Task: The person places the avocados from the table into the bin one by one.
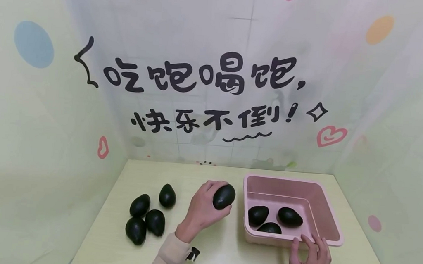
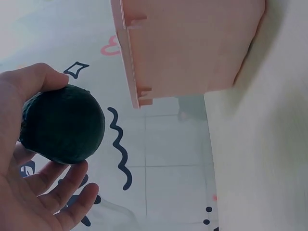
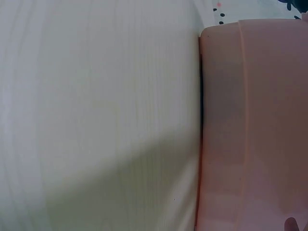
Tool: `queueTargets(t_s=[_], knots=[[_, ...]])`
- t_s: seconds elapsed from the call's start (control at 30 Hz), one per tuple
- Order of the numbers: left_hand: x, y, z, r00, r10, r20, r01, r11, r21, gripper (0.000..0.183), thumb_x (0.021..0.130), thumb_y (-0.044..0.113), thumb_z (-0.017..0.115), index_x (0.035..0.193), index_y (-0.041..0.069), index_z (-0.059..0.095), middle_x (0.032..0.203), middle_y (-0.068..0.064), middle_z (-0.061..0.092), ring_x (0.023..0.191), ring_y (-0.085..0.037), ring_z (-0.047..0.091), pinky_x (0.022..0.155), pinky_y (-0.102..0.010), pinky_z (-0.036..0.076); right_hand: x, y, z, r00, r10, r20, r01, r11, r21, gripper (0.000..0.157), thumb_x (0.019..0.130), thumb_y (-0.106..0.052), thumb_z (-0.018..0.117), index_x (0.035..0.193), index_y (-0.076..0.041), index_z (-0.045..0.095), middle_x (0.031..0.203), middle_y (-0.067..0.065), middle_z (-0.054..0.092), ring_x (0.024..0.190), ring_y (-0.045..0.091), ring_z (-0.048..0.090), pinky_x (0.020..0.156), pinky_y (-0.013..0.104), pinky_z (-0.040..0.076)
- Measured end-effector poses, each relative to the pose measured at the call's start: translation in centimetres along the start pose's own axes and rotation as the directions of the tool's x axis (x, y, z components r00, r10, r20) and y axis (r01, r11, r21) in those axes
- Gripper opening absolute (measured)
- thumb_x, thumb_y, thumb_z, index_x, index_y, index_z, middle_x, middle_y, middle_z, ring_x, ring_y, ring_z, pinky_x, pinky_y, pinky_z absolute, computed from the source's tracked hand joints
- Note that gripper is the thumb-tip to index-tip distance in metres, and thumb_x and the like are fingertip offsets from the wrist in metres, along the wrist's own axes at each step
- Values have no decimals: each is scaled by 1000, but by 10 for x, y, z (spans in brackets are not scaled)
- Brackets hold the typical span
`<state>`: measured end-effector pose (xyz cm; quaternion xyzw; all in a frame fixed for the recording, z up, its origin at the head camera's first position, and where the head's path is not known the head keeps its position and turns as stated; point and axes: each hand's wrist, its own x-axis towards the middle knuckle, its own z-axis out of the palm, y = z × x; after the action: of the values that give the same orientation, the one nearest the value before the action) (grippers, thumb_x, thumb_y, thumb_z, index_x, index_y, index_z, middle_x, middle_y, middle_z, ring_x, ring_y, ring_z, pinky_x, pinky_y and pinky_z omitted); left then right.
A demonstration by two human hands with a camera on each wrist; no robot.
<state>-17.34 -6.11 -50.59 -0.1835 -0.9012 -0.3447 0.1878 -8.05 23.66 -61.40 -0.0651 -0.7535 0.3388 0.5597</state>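
Note:
My left hand (image 1: 205, 206) holds a dark green avocado (image 1: 224, 197) above the table, just left of the pink bin (image 1: 289, 239). In the left wrist view the thumb and fingers curve round the same avocado (image 2: 67, 126), beside the bin's outer wall (image 2: 187, 48). My right hand (image 1: 310, 260) is at the bin's front rim, its fingertips touching the edge. Only a fingertip (image 3: 290, 224) of it shows in the right wrist view. Inside the bin lie three avocados (image 1: 290, 217), one partly hidden by the front wall.
Several more avocados (image 1: 155, 222) lie grouped on the left of the pale wooden table (image 1: 224, 257). A printed backdrop (image 1: 204, 32) with black lettering rises behind the table and along both sides. A small black-and-white object (image 1: 193, 254) shows by the left sleeve.

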Motion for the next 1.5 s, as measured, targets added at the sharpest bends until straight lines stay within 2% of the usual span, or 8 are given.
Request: queueTargets(t_s=[0.37, 0.53, 0.67, 1.0, 1.07, 1.27, 1.5], knots=[[2, 13, 6, 997, 78, -2, -78, 997, -3, 61, 75, 33, 91, 131, 21, 71, 124, -1, 71, 105, -18, 69, 81, -36, 61, 1, -1, -2, 1000, 9, 8, -9, 1000, 1, 36, 91, -27, 74, 96, 8, 74, 117, 34, 68, 136, 41, 55, 125, 33, 30], [2, 15, 8, 997, 74, 28, -75, 997, 12, 61, 75, 34, 90, 132, 23, 71, 124, -1, 70, 105, -17, 69, 80, -34, 61, -2, 1, -3, 999, 28, 22, -28, 1000, -5, 32, 89, -24, 75, 97, 8, 74, 119, 34, 68, 140, 33, 52, 125, 33, 29], [2, 18, 9, 996, 84, 23, -85, 996, 24, 60, 76, 34, 89, 132, 23, 71, 123, -1, 71, 104, -17, 69, 79, -33, 60, -1, 1, -3, 1000, 18, 19, -18, 1000, -8, 34, 90, -25, 74, 97, 8, 74, 119, 34, 68, 138, 39, 53, 125, 34, 29], [4, 24, 12, 990, 133, 48, -135, 990, 34, 58, 77, 34, 88, 131, 24, 71, 123, -1, 71, 102, -17, 68, 77, -30, 59, 2, -5, -1, 1000, 3, -26, -3, 1000, 4, 37, 92, -26, 72, 94, 10, 72, 114, 36, 66, 142, 19, 50, 126, 30, 30], [6, 26, 13, 988, 145, 58, -147, 988, 41, 58, 77, 35, 88, 131, 24, 71, 123, -1, 71, 102, -16, 69, 77, -30, 59, 3, -5, -1, 999, 0, -35, 0, 1000, 10, 37, 92, -27, 72, 94, 10, 73, 113, 36, 67, 141, 19, 50, 125, 30, 30], [14, 30, 16, 981, 175, 80, -179, 983, 43, 55, 79, 38, 88, 130, 23, 72, 122, -1, 72, 104, -16, 70, 81, -30, 61, 2, -3, -1, 1000, 5, -26, -4, 1000, 7, 36, 92, -26, 73, 95, 10, 73, 115, 35, 67, 140, 28, 53, 125, 31, 30], [17, 32, 20, 971, 177, 161, -183, 983, 29, 59, 79, 37, 88, 134, 24, 71, 125, 1, 70, 105, -16, 69, 82, -29, 60, 0, 0, -2, 1000, 16, 6, -16, 1000, 7, 30, 88, -20, 75, 96, 9, 74, 117, 35, 67, 136, 42, 54, 125, 33, 29]])
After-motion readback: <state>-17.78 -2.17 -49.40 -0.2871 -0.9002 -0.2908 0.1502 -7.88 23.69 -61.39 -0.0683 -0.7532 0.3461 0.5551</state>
